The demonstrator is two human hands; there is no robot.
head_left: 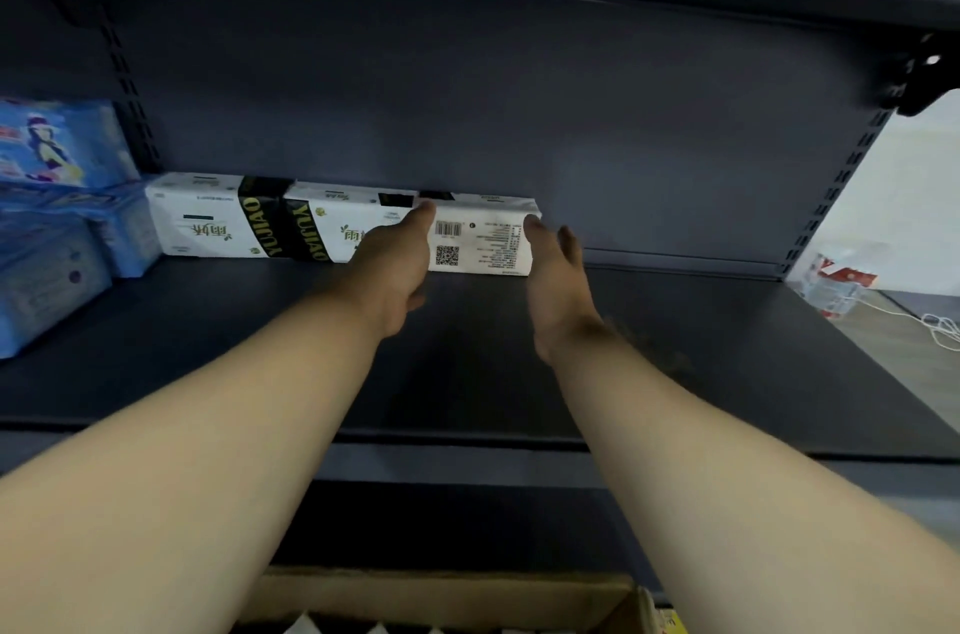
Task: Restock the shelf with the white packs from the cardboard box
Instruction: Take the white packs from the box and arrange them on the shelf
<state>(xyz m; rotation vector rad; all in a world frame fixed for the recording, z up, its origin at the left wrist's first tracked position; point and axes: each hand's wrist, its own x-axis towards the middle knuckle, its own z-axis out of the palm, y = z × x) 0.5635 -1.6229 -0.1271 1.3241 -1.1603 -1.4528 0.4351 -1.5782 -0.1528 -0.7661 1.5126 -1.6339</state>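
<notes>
Hands: left hand (396,253) and right hand (555,264), fingers straight, flank the end pack (483,241)
Pack: barcode face forward, long axis along the shelf (675,347) back edge
Row: two more packs (249,216) leftward
Box (441,597): below

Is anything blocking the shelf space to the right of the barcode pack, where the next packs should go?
Nothing visible does. Right of the barcode pack the shelf is bare up to its right end. Only the right hand hovers there, beside the pack's right end.
</notes>
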